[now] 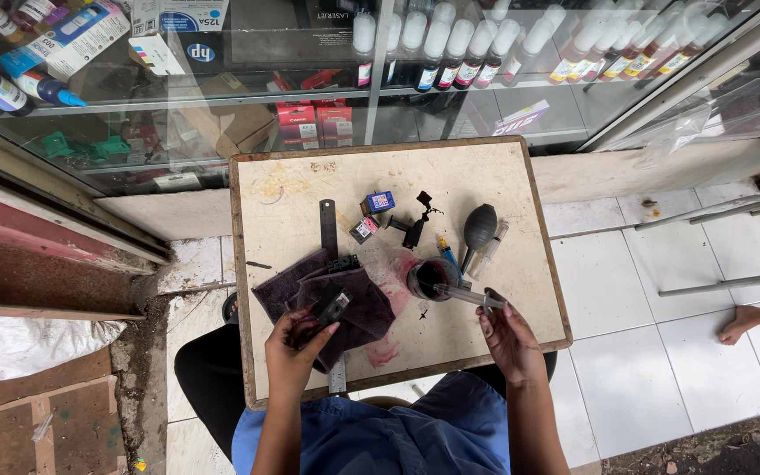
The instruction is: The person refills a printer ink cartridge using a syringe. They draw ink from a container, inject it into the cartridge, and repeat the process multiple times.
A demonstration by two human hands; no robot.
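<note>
My left hand [298, 345] grips a small black ink cartridge [331, 305] over a dark purple cloth [314, 286] on a small stained table [310, 189]. My right hand [505, 332] holds a clear syringe [468, 297] whose tip points left into a small round cup of dark red ink [429, 277]. Beyond the cup lie a black rubber blower bulb [478, 226], a second syringe [491, 247], a blue cartridge [380, 201], another small cartridge [364, 229] and black plastic clips [416, 226].
A metal ruler [328, 227] lies partly under the cloth. A glass display case [336, 88] with ink bottles and boxes stands right behind the table. White floor tiles lie to the right, where another person's bare foot [743, 322] and a chair frame [714, 211] show.
</note>
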